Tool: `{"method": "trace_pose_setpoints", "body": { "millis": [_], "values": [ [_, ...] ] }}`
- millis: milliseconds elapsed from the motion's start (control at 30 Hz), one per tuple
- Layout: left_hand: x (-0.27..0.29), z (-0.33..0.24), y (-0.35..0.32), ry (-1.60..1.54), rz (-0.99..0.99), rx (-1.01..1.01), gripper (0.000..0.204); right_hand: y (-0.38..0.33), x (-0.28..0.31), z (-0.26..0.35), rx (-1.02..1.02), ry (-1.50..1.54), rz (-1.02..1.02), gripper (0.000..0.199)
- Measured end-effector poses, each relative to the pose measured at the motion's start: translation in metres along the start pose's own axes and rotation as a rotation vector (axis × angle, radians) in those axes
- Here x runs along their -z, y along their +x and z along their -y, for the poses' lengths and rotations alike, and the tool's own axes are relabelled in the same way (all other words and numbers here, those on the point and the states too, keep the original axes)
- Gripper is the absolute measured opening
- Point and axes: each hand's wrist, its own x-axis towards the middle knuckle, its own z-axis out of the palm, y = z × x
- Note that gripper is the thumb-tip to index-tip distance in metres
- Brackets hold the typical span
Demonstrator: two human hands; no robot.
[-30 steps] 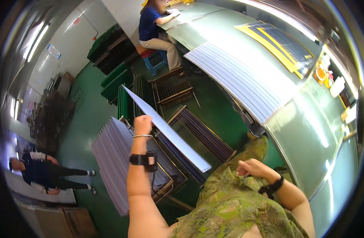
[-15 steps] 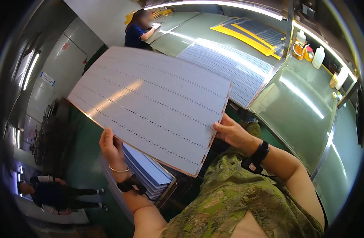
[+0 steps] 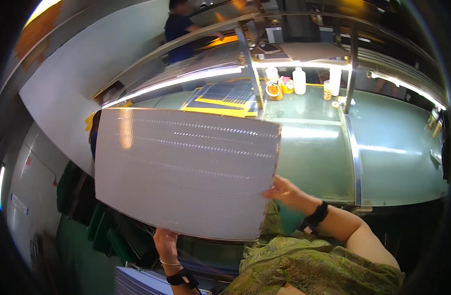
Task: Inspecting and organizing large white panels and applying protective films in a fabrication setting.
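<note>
Head view: a small white sign (image 3: 19, 204) with blue marks hangs on the left wall (image 3: 41, 182), its writing too small to read; any label on the white bottle (image 3: 298, 81) on the counter (image 3: 314, 172) is likewise unclear. Both hands hold up a pale perforated panel (image 3: 186, 172) before the body, in front of the counter. The left hand (image 3: 165, 242) is closed on its lower edge, fingertips partly hidden. The right hand (image 3: 287, 192), elbow bent, pinches the right edge. A person (image 3: 93, 135) is mostly hidden behind the panel.
</note>
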Motion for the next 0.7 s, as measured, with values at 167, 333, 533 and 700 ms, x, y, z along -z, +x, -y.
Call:
{"method": "trace_pose_setpoints", "body": {
  "millis": [167, 333, 533, 700],
  "values": [
    [-0.078, 0.077, -0.002, 0.158, 0.577, 0.305, 0.029, -0.097, 0.141, 0.022, -0.144, -0.018, -0.437, 0.037],
    [-0.174, 0.147, -0.052, -0.041, 1.411, 0.832, 0.042, -0.237, 0.215, 0.075, -0.234, -0.053, -0.558, 0.058],
    [-0.221, 0.197, -0.104, 0.0, 1.727, 1.028, 0.065, -0.3, 0.223, 0.106, -0.474, 0.119, -0.507, 0.064],
    [-0.212, 0.232, -0.101, 0.292, 1.853, 0.75, 0.053, -0.33, 0.279, 0.082, -0.591, 0.086, -0.617, 0.059]
  ]
}}
